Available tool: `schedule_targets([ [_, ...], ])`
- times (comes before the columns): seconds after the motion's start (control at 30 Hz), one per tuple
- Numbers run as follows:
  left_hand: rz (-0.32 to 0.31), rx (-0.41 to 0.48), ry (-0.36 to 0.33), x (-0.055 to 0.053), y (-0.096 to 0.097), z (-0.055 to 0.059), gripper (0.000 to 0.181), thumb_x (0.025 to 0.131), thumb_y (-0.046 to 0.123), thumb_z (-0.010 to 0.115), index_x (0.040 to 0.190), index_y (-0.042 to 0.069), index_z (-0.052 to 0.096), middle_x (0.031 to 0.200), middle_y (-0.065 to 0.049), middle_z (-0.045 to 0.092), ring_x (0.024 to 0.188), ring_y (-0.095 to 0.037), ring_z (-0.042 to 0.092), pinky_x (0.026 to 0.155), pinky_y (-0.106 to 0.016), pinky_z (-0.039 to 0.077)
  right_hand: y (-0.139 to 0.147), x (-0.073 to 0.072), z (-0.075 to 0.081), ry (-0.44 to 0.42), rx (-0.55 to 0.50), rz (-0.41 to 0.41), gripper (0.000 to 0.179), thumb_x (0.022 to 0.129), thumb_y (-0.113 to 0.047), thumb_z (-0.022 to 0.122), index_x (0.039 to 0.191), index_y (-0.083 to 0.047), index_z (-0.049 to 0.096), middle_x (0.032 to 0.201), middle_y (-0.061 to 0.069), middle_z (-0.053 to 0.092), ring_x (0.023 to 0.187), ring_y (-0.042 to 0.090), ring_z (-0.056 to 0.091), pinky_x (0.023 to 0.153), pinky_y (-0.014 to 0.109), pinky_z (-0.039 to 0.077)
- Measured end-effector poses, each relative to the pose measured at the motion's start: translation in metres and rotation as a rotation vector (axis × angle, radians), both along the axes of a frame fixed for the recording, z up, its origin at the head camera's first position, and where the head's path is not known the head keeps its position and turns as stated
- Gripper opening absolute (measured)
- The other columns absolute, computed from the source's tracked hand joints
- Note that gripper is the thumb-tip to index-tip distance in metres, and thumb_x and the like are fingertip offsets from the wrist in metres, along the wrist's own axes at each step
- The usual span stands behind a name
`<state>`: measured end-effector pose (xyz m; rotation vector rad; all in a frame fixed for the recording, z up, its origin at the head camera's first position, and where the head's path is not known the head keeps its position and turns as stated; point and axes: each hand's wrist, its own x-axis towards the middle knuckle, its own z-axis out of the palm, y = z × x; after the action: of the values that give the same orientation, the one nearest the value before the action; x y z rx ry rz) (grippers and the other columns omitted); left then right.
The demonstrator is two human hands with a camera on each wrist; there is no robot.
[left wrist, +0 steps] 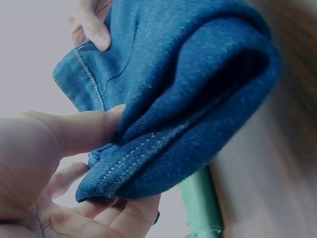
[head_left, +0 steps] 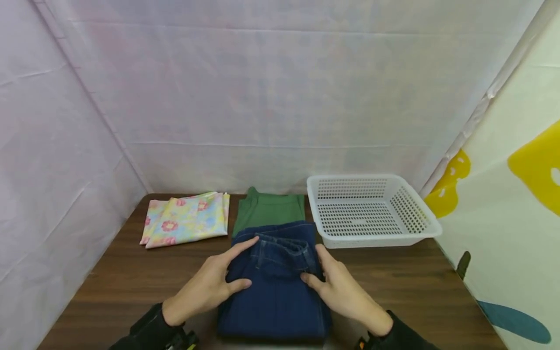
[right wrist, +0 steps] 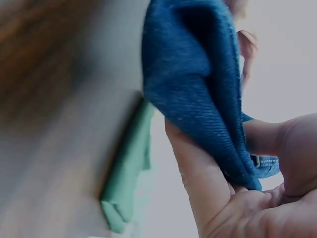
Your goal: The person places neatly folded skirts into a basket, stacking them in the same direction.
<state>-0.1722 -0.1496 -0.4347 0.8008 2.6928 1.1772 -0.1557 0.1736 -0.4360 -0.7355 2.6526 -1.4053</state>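
Observation:
A folded pair of dark blue jeans (head_left: 280, 301) lies between my two hands, with its waistband and belt loops at the far end. My left hand (head_left: 212, 282) grips the left side of the bundle. In the left wrist view the thumb presses the denim (left wrist: 163, 99) from one side and the fingers lie on the other. On the right side, my right hand (head_left: 343, 289) pinches the folded edge the same way; the right wrist view shows the denim (right wrist: 188, 99) between thumb and fingers. The bundle's underside stands off the table in both wrist views.
Behind the jeans lies a folded green garment (head_left: 275, 206). A folded floral cloth (head_left: 192, 218) sits at the back left of the brown table (head_left: 153, 287). At the back right stands a white perforated basket (head_left: 325, 240). White sheets (head_left: 280, 97) enclose the table.

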Motion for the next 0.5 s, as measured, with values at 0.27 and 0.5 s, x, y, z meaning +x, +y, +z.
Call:
schedule_targets([
  [0.27,0.025,0.034,0.083,-0.008,0.002,0.021,0.088,0.090,0.023,0.079,0.156,0.046,0.026,0.059,-0.001,0.039,0.038,-0.009,0.018,0.043,-0.023,0.027,0.000,-0.015,0.032,0.034,-0.021,-0.046,0.055,0.099,-0.021,0.068,0.144,-0.030,0.038,0.098,-0.006,0.068,0.072,0.011,0.066,0.062,0.031,0.056],
  [0.5,0.055,0.052,0.183,-0.025,0.010,0.037,0.072,0.092,0.027,0.077,0.150,0.045,0.039,0.058,-0.004,0.038,0.040,-0.014,0.020,0.042,-0.024,0.025,0.006,-0.040,0.056,0.060,-0.021,-0.094,0.053,0.099,-0.020,0.069,0.144,-0.028,0.042,0.102,0.001,0.070,0.080,0.014,0.069,0.065,0.035,0.057],
])
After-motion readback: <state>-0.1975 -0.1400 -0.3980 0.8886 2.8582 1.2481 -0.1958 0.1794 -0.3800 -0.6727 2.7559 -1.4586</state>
